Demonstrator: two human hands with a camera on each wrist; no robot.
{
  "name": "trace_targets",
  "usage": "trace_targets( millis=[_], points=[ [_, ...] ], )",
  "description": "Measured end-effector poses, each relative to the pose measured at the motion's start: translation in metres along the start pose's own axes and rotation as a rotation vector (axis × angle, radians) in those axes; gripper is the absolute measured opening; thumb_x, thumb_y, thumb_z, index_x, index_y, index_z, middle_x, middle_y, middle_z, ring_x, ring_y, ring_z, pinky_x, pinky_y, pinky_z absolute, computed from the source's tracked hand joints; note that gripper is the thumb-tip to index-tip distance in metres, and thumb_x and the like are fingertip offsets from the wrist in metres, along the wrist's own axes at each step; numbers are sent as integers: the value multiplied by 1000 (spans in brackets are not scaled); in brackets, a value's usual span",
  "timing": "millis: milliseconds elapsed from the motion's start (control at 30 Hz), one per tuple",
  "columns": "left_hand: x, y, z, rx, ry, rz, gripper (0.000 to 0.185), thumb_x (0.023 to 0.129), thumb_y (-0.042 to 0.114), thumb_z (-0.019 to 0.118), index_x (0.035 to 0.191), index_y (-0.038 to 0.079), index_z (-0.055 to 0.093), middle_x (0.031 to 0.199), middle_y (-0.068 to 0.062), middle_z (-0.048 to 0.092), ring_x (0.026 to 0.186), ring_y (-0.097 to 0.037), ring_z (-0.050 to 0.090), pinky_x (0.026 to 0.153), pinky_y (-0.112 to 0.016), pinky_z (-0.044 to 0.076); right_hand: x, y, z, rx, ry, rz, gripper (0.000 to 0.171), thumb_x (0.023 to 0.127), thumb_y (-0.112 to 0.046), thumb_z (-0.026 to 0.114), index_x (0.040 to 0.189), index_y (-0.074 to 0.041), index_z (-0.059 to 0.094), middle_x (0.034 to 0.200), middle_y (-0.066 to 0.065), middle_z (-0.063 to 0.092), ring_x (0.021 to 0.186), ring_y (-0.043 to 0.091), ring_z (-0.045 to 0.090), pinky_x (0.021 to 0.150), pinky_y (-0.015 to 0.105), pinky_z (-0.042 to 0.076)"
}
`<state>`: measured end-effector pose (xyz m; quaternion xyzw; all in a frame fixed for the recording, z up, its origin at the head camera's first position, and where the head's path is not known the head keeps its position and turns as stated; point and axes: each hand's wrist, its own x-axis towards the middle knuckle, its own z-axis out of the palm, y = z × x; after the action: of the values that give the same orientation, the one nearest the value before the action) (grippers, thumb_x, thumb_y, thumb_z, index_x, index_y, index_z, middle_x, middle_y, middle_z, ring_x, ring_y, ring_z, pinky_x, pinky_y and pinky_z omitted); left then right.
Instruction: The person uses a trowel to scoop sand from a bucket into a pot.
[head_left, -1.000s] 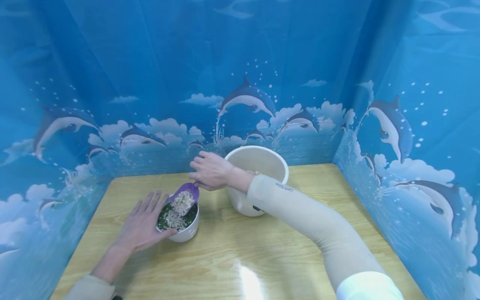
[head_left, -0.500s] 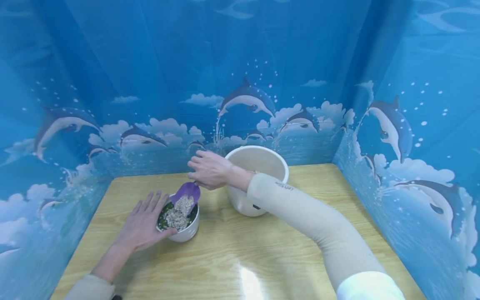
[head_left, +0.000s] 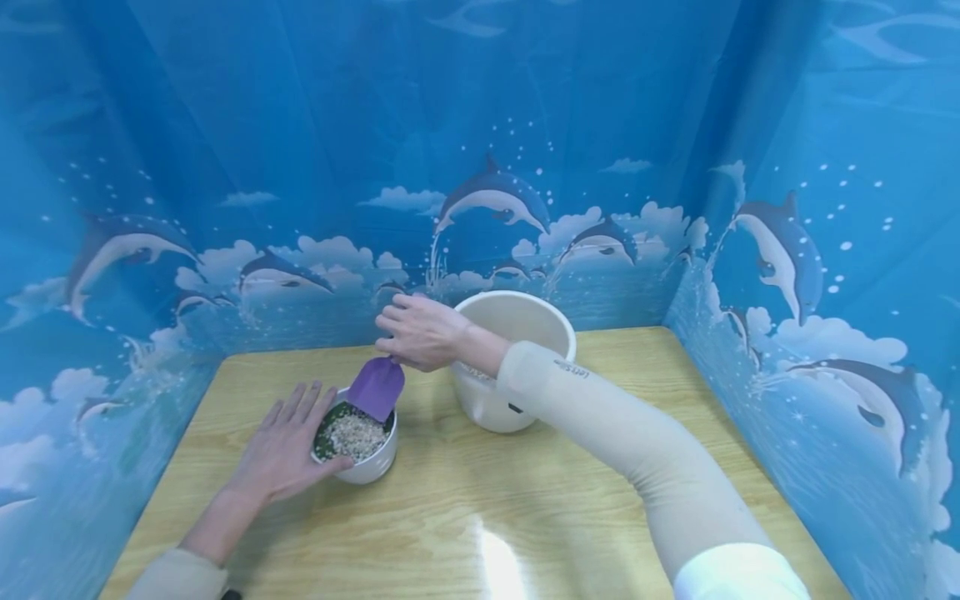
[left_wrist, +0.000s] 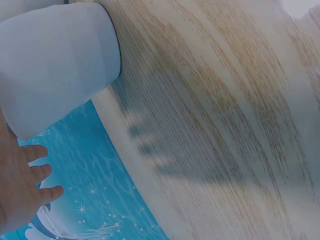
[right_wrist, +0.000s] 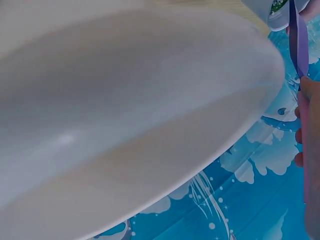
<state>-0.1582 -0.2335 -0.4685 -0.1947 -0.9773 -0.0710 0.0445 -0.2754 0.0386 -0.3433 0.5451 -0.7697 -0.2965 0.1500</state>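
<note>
A white pot (head_left: 372, 469) stands at the left of the table, with pale granules (head_left: 358, 435) lying over something green inside. My left hand (head_left: 288, 450) rests against its left side, fingers straight and thumb along the near rim. In the left wrist view the pot (left_wrist: 60, 65) shows its outer wall beside the fingers (left_wrist: 39, 173). My right hand (head_left: 420, 333) grips the pink handle (right_wrist: 305, 150) of a small scoop. Its purple blade (head_left: 377, 388) tilts down over the pot's far rim, its back facing up. What the blade's underside carries is hidden.
A large white bucket (head_left: 517, 312) stands to the right of the pot, partly behind my right forearm; some pale granules show inside it. The wooden table (head_left: 465, 492) is enclosed by a blue dolphin-print curtain (head_left: 480, 108) at the back and sides.
The scoop has turned over: its granule-filled face showed before, and now its back shows. The granules have slid into the pot, where the pale heap is larger. My left hand has stayed still.
</note>
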Motion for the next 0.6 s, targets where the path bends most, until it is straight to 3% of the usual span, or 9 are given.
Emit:
trace_targets(
  millis=[233, 600],
  points=[
    [0, -2, 3, 0, -6, 1, 117, 85, 79, 66, 166, 3, 27, 169, -33, 27, 156, -55, 28, 128, -73, 22, -7, 4, 1, 48, 19, 34, 40, 111, -51, 41, 132, -25, 64, 129, 1, 67, 122, 20, 62, 112, 38, 49],
    [0, 0, 0, -6, 13, 14, 116, 85, 77, 67, 165, 3, 27, 169, -32, 28, 156, -55, 28, 128, -73, 23, -28, 15, 5, 123, 68, 102, 38, 110, -55, 41, 119, -26, 64, 113, -4, 66, 103, 17, 62, 94, 33, 50]
  ],
)
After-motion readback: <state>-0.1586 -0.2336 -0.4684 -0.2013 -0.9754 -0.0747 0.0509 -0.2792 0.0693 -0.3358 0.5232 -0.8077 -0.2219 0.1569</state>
